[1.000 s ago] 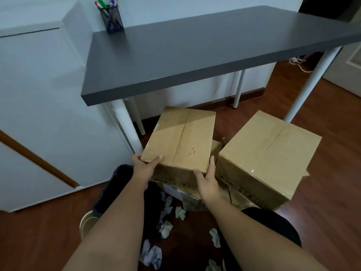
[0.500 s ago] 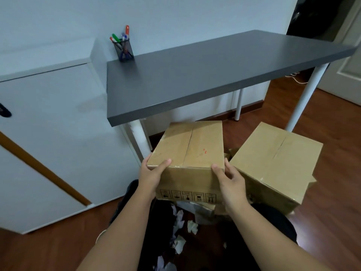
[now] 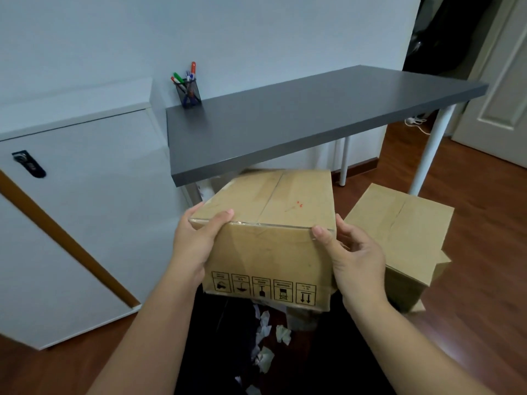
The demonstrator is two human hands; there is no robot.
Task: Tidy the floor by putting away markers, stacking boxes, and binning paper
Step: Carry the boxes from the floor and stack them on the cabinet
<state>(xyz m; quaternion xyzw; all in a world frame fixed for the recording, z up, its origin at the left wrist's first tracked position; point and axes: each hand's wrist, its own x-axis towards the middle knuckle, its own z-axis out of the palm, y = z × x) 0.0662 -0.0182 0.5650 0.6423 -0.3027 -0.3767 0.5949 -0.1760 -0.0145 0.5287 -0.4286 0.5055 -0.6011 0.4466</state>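
The cardboard box point(image 3: 271, 223) has risen off the floor, left hand point(image 3: 194, 246) and right hand point(image 3: 353, 260) clamped on its near corners (crumpled paper point(image 3: 265, 337) below), ready for stacking on the second box point(image 3: 399, 232) at three o'clock.

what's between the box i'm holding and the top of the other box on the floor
Nothing visible. The held box, gripped by the left hand and right hand, is raised left of the other box, whose top is bare.

Home room (wood floor point(image 3: 484, 252)); desk point(image 3: 299, 124), door point(image 3: 502, 95).
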